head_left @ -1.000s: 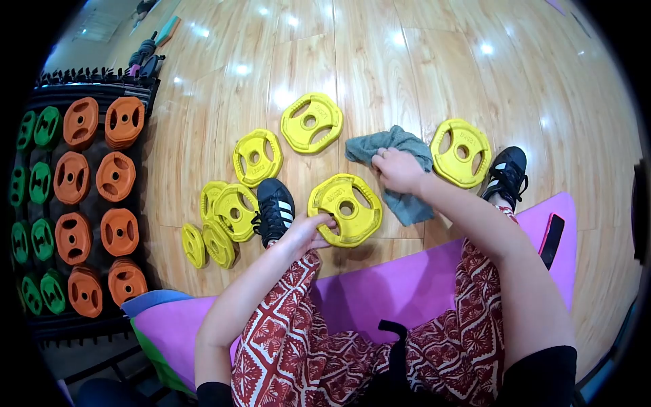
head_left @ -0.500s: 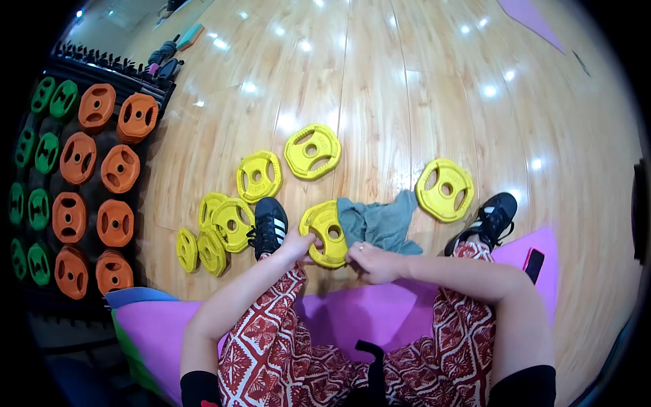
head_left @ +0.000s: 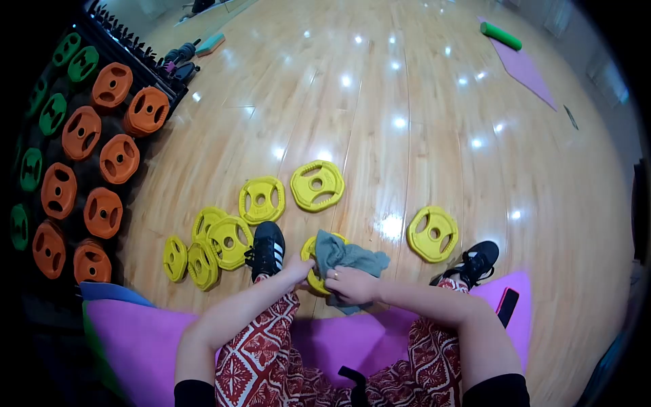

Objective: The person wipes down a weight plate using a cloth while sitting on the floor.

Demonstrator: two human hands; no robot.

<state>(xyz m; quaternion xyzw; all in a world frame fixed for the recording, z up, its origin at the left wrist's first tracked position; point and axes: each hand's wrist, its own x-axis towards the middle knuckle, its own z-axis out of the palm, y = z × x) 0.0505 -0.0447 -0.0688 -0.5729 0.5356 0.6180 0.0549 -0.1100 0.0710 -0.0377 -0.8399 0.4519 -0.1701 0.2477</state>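
Steadying: left hand point(head_left: 298, 269) grasping the yellow plate point(head_left: 317, 284) at its edge, between the black shoes point(head_left: 269, 249).
Cloth point(head_left: 352, 256): right hand point(head_left: 350, 284) clutches it over the plate.
Plate edge: hold firm, press evenly.

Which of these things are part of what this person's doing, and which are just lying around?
Seemingly part of it:
yellow plate in the left hand
grey-green cloth in the right hand, over that plate
perhaps the other yellow plates

Apparently just there:
phone on the near purple mat
green roller
orange plates at far left
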